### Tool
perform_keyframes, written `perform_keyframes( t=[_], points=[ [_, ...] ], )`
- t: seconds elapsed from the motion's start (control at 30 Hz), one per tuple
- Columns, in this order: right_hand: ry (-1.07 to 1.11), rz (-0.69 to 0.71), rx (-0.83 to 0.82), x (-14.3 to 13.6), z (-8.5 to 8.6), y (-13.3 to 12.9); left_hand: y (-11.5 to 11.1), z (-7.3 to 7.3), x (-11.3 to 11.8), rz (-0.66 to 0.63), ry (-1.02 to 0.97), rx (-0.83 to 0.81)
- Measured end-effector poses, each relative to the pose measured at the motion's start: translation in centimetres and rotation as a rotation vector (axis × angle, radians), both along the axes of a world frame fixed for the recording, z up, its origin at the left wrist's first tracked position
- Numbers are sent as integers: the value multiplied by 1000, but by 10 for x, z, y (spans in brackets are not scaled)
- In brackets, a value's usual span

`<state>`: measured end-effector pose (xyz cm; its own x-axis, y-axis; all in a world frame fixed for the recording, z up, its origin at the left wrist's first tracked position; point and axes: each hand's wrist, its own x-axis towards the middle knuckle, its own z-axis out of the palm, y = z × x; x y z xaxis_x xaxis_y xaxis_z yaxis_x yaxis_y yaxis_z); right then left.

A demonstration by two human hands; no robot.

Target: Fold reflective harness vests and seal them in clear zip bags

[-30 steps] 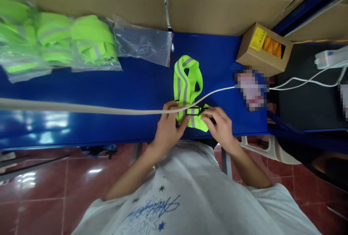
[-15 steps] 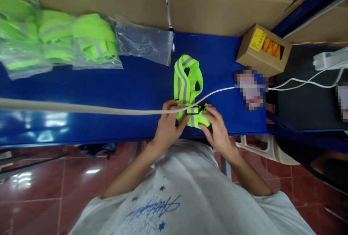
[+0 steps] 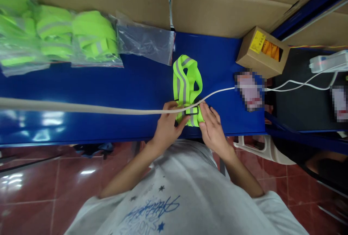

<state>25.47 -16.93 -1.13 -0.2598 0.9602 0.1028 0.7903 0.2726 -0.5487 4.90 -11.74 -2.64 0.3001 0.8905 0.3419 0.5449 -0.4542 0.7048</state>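
Between the two hands' fingers, the folded end of the lime reflective strap is lying on the blue table, its long axis running away past the fingertips. The left hand is touching its left side, thumb spreading from forefinger beside the black buckle; whether they are pinching, I cannot tell. The right hand, about equally near, is now flattening along the opposite edge, fingers pressing together rather than curling apart as earlier, and less strap is showing there.
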Motion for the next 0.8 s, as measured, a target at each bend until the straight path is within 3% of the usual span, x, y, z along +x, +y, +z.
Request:
perform_keyframes(
  t=[0.1, 0.2, 0.27, 0.5, 0.67, 0.8],
  points=[
    [38, -38, 65, 2, 2, 6, -3, 1, 2, 41, -7, -4],
    [69, -241, 246, 2, -1, 5, -8, 2, 4, 75, -6, 9],
    [87, -283, 333, 3, -4, 0, -11, 2, 5, 79, 24, 39],
    [-91, 128, 254, 22, -8, -14, -17, 10, -6, -6, 120, -29],
    [-229, 196, 370, 32, -5, -12, -19, 11, -23, -212, 168, -63],
    [-239, 217, 399, 33, 0, -3, -14, 7, -28, -239, 242, -19]
  ],
)
